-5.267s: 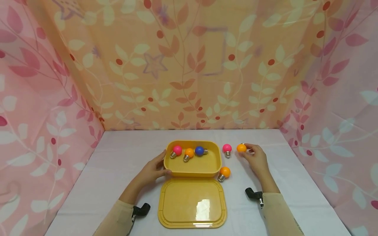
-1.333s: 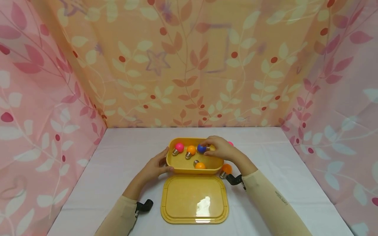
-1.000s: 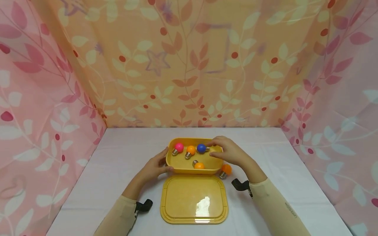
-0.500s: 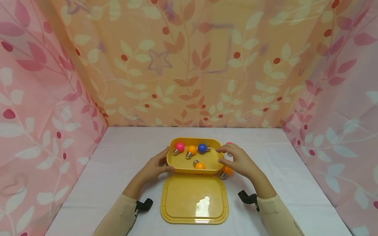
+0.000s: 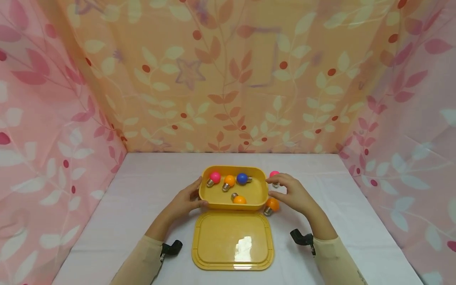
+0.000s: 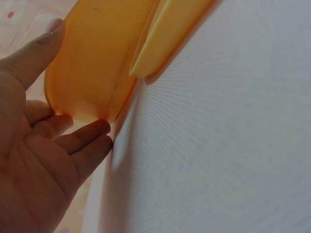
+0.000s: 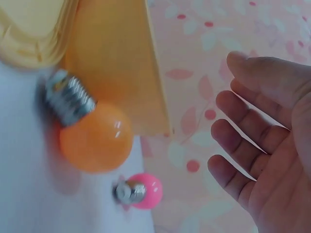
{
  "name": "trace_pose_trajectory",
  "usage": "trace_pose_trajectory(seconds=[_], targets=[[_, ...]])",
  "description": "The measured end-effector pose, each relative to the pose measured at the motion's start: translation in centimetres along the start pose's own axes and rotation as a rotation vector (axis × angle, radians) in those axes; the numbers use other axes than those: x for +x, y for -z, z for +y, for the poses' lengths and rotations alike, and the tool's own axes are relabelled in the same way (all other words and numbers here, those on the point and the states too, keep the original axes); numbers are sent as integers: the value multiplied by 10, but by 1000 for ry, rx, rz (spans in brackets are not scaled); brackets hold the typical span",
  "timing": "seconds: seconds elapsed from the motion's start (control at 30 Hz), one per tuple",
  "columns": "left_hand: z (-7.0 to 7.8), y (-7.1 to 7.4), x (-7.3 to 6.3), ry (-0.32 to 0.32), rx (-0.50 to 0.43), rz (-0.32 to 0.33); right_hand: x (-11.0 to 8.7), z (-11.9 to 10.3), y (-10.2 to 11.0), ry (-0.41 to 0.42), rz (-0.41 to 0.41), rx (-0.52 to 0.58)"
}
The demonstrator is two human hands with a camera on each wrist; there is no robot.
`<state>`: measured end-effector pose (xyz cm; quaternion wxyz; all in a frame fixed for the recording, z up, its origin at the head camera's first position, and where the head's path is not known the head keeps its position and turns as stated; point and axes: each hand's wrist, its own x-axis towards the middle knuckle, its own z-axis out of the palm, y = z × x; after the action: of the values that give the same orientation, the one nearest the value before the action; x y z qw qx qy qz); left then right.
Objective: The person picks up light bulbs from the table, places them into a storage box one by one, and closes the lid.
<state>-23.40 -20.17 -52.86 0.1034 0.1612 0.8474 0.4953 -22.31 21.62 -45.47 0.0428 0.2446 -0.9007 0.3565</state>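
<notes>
Several toy light bulbs lie inside an uncovered yellow box (image 5: pixel 256 194): a pink bulb (image 5: pixel 215 177), an orange bulb (image 5: pixel 229 181), a blue bulb (image 5: pixel 242 179) and another orange bulb (image 5: pixel 239 199) by the near wall. My left hand (image 5: pixel 183 202) holds the box's left end, thumb at the near corner; its fingertips touch the wall in the left wrist view. Beyond the box's right end my right hand (image 5: pixel 293 193) hovers with loosely bent fingers and nothing between them. Below it rests an orange bulb (image 7: pixel 97 138); a pink bulb (image 7: pixel 146 190), partly hidden in the head view, lies farther back.
A flat yellow lid (image 5: pixel 221 239) lies just in front of the box on the white tablecloth (image 5: pixel 160 170). Flowered curtains (image 5: pixel 228 99) enclose the table at the back and both sides. Black wrist cameras (image 5: pixel 301 237) are worn on both sleeves.
The orange bulb my right hand pinched several seconds ago now lies in the box's near part. My right hand has since drawn back rightward from over the box. The left hand stays put.
</notes>
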Motion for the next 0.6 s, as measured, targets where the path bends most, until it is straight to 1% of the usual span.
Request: trace_pose_trajectory(seconds=[0.13,0.23,0.33,0.5,0.6], targets=[[2,1,-1,15,-1,-2,1,18,-1,-51,-21,54],[4,2,-1,20,-1,-7,1,33,-3,-73,-34,100],[4,2,-1,15,-2,-6,1,44,-4,-93,-48,119],[3,1,-2,8,-1,-7,-1,53,-5,-169,-86,150],[3,0,-2,12,2,-4,-2,57,-7,-192,-117,163]])
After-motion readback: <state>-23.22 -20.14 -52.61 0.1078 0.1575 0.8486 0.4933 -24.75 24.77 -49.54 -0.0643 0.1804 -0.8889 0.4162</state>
